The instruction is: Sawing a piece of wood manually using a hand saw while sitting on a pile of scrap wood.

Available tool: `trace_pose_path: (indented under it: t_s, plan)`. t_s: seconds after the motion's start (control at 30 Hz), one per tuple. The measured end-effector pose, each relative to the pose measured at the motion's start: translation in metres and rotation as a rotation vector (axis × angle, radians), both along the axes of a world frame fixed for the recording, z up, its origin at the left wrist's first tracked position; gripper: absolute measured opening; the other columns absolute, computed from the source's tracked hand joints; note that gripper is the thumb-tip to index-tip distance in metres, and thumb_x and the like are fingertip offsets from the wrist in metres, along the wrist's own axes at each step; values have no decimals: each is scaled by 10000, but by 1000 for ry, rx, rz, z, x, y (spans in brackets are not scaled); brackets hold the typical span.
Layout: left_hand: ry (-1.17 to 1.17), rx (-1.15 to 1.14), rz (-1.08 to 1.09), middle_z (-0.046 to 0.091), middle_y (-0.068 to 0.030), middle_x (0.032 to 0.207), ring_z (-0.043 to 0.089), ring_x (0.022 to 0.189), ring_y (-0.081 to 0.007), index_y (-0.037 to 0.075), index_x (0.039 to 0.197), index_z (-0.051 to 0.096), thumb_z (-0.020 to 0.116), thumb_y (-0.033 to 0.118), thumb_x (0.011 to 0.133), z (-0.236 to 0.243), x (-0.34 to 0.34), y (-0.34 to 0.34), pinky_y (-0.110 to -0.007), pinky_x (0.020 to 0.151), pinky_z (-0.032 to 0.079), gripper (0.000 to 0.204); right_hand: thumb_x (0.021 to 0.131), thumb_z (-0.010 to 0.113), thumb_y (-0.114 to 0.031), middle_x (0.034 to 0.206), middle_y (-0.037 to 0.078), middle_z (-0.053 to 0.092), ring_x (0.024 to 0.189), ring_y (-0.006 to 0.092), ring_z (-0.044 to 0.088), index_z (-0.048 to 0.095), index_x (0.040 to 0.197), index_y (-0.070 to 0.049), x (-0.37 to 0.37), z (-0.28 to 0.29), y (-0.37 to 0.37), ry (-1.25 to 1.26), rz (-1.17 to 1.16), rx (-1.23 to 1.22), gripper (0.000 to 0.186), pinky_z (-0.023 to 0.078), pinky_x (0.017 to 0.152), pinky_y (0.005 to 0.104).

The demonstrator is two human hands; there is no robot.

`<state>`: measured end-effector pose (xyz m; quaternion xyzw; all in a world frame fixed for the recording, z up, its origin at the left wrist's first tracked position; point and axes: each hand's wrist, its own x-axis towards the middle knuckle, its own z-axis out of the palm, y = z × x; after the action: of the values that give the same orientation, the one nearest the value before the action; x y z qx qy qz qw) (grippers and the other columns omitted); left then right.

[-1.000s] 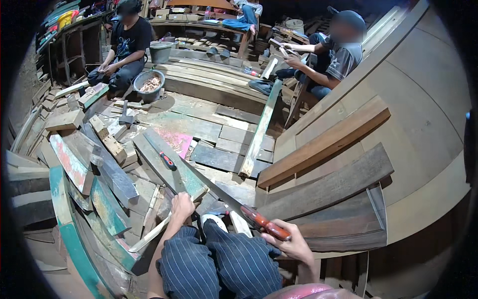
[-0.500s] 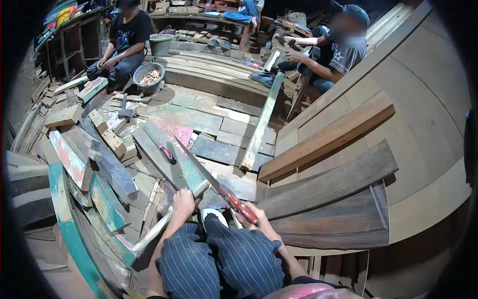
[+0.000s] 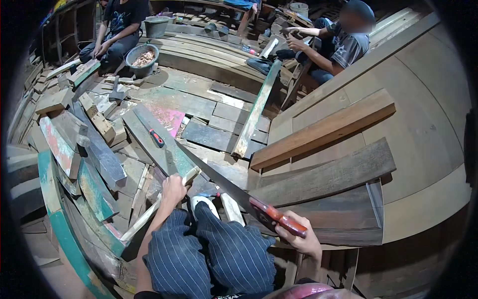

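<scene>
Sawing seems in hand: right hand point(image 3: 300, 236) grips handsaw point(image 3: 234, 191), left hand point(image 3: 173, 190) clamps pale wood strip point(image 3: 140, 221) at near left; next stroke calls for steady bracing.

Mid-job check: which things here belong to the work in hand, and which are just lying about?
In use, it seems:
red-brown-handled saw, in the right hand
pale wooden strip, at the left hand

Apparently just lying about:
red-and-black-handled tool, on a board
dark hatchet-like tool
brown beam
</scene>
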<state>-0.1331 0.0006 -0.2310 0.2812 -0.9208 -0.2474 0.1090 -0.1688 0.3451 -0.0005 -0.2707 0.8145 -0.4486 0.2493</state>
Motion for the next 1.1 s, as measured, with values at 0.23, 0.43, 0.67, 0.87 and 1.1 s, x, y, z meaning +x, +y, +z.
trace_pose_path:
  t_s: [0.23, 0.43, 0.67, 0.87, 1.1]
  plan:
    - [73, -125, -117, 624, -235, 878, 641, 804, -395, -43, 776, 655, 608, 120, 768, -45, 6, 5, -466, 707, 515, 169, 891, 633, -149, 744, 85, 562, 684, 133, 529, 552, 1043, -14, -7, -38, -69, 85, 114, -112, 219, 440, 627, 276]
    - [68, -138, -64, 627, -235, 835, 635, 809, -398, -42, 775, 651, 648, 241, 788, -28, -1, 4, -477, 716, 506, 283, 880, 638, -125, 748, 81, 580, 666, 124, 536, 579, 1010, 13, -30, -89, -90, 36, 93, -233, 198, 442, 613, 287]
    - [-34, -8, -8, 652, -254, 778, 660, 762, -408, -68, 768, 680, 722, 269, 729, -12, -4, -9, -472, 693, 529, 342, 758, 726, -136, 649, 74, 603, 566, 132, 570, 632, 927, 15, -4, -63, -19, 308, -12, -87, 245, 436, 557, 261]
    - [43, -45, -118, 639, -269, 808, 657, 785, -396, -70, 754, 668, 702, 208, 720, -25, 0, 0, -467, 722, 528, 282, 757, 696, -136, 686, 89, 645, 588, 181, 613, 652, 878, -5, 9, -73, 12, 533, -148, 10, 183, 459, 584, 295]
    - [8, -5, -46, 646, -262, 822, 656, 786, -414, -56, 810, 664, 733, 296, 768, -9, -5, -6, -473, 713, 526, 360, 776, 735, -125, 623, 122, 576, 488, 272, 574, 611, 906, -26, -31, -159, -78, 490, -33, -208, 205, 435, 493, 323]
